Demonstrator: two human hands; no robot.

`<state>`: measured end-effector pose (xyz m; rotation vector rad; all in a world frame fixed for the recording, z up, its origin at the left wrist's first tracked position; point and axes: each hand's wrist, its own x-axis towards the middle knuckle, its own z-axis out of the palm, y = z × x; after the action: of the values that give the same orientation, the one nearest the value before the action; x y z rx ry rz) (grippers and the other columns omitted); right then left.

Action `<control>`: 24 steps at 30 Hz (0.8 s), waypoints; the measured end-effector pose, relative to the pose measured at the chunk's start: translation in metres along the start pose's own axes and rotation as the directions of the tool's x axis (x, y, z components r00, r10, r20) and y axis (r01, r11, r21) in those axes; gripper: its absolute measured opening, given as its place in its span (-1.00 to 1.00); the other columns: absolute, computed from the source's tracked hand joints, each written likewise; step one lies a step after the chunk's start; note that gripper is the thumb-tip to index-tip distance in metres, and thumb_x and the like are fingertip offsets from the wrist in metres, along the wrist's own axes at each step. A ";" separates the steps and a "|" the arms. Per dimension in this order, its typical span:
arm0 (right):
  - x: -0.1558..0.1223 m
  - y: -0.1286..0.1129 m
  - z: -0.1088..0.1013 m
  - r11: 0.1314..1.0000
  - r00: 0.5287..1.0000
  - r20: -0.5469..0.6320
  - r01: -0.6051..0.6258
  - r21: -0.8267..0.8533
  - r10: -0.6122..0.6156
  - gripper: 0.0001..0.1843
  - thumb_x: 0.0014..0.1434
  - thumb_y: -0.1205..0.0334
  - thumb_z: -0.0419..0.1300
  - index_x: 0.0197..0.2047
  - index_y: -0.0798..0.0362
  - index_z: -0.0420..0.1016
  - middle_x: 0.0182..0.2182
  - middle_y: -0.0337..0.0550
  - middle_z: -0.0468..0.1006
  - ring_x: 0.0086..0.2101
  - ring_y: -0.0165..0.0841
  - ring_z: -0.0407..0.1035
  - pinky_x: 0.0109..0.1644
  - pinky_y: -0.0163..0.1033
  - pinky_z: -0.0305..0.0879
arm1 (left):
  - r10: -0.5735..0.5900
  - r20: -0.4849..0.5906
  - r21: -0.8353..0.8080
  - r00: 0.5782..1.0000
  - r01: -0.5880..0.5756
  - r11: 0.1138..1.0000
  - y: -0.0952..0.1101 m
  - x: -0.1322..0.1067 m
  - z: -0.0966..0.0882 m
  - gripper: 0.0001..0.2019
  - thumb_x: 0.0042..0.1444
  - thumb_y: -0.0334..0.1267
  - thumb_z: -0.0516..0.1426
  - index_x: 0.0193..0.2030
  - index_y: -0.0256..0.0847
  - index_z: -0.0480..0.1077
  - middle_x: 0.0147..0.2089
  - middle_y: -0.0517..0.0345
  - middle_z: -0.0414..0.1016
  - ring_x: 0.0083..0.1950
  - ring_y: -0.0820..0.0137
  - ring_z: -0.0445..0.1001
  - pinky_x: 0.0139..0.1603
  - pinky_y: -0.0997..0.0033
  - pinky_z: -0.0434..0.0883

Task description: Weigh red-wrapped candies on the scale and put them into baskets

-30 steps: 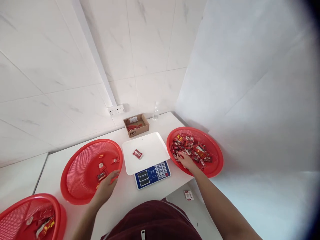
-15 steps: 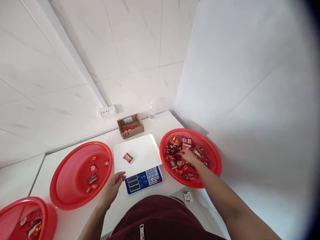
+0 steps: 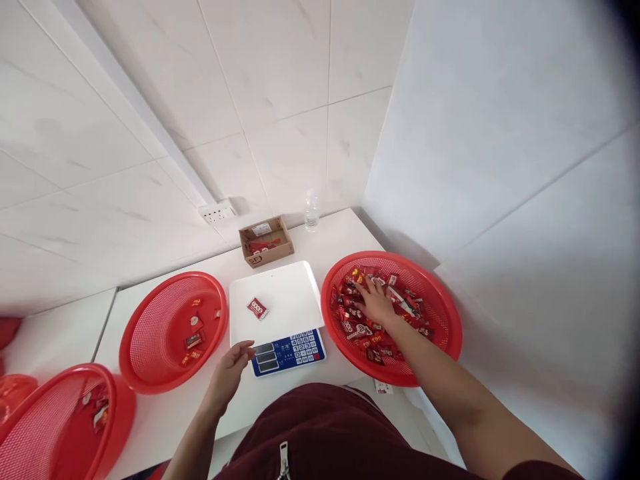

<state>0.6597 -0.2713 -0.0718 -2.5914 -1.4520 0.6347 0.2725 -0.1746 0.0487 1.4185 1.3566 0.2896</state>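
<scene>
My right hand point(image 3: 374, 300) reaches into the right red basket point(image 3: 453, 320), its fingers spread over a heap of wrapped candies point(image 3: 367, 331), mostly red. Left of it stands a weighing scale with a white pan point(image 3: 290, 293) and a blue keypad panel point(image 3: 289, 353). A single red candy packet point(image 3: 258, 308) lies on the pan. My left hand point(image 3: 234, 368) hovers beside the panel's left edge, fingers loosely stretched out and nothing visible in them.
Another red basket point(image 3: 131, 340) with a few candies stands left of the scale, and a third basket point(image 3: 113, 427) is nearer the lower left. Behind the scale are a small cardboard box point(image 3: 267, 257) holding red packets and a clear plastic bottle point(image 3: 311, 212). Walls close off the back and right.
My right hand has gone from a pinch to spread fingers over the candies in the right basket. The view has shifted slightly; my left hand stays beside the scale.
</scene>
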 end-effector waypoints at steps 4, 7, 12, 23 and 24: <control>-0.035 0.017 0.012 0.993 0.988 0.105 0.112 0.026 -0.114 -0.47 0.08 0.21 0.10 0.15 0.03 0.31 0.16 0.07 0.25 0.23 -0.04 -0.13 0.21 0.09 -0.09 | 0.007 0.019 0.007 1.000 -0.008 1.000 0.004 0.003 0.012 -0.56 -0.08 -0.03 0.11 -0.08 -0.23 0.38 -0.16 0.01 0.54 -0.03 0.21 0.48 0.04 0.19 0.34; -0.045 0.027 0.014 0.984 0.985 0.114 0.110 0.139 -0.126 -0.50 0.08 0.23 0.08 0.12 0.05 0.34 0.02 0.05 0.38 0.10 -0.13 0.14 0.11 -0.10 0.10 | 0.018 0.032 0.017 0.999 -0.019 1.000 0.011 0.006 0.018 -0.56 -0.06 -0.02 0.10 -0.07 -0.22 0.37 -0.16 0.02 0.53 -0.03 0.22 0.48 0.04 0.20 0.34; -0.027 0.043 -0.007 0.968 0.990 -0.115 -0.053 0.245 0.084 -0.47 0.17 0.13 -0.01 0.21 0.04 0.20 0.12 0.06 0.27 0.09 -0.14 0.15 0.12 -0.08 0.09 | 0.030 0.055 0.057 0.998 -0.033 0.998 0.023 0.007 0.027 -0.56 -0.04 0.00 0.08 -0.06 -0.22 0.36 -0.13 0.01 0.53 -0.03 0.24 0.48 0.03 0.24 0.35; -0.014 0.047 0.002 0.835 0.946 -0.090 -0.228 0.500 0.312 -0.63 -0.06 0.25 0.20 -0.11 0.05 0.45 -0.07 0.10 0.39 -0.05 -0.06 0.27 0.00 -0.05 0.10 | 0.032 0.105 0.103 0.994 -0.042 0.994 0.032 0.001 0.037 -0.54 -0.04 0.03 0.09 -0.06 -0.22 0.34 -0.13 0.02 0.52 -0.03 0.24 0.47 0.04 0.24 0.33; -0.015 0.048 0.003 0.815 0.945 -0.090 -0.221 0.536 0.315 -0.67 -0.07 0.26 0.20 -0.16 0.05 0.46 -0.17 0.04 0.43 -0.13 -0.12 0.32 -0.06 -0.10 0.15 | 0.029 0.106 0.097 0.994 -0.039 0.995 0.031 0.000 0.037 -0.53 -0.04 0.03 0.10 -0.06 -0.22 0.34 -0.13 0.01 0.53 -0.03 0.24 0.47 0.04 0.24 0.33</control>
<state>0.6892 -0.3099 -0.0837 -2.3455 -0.7248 0.6919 0.3180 -0.1859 0.0599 1.5193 1.2768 0.1701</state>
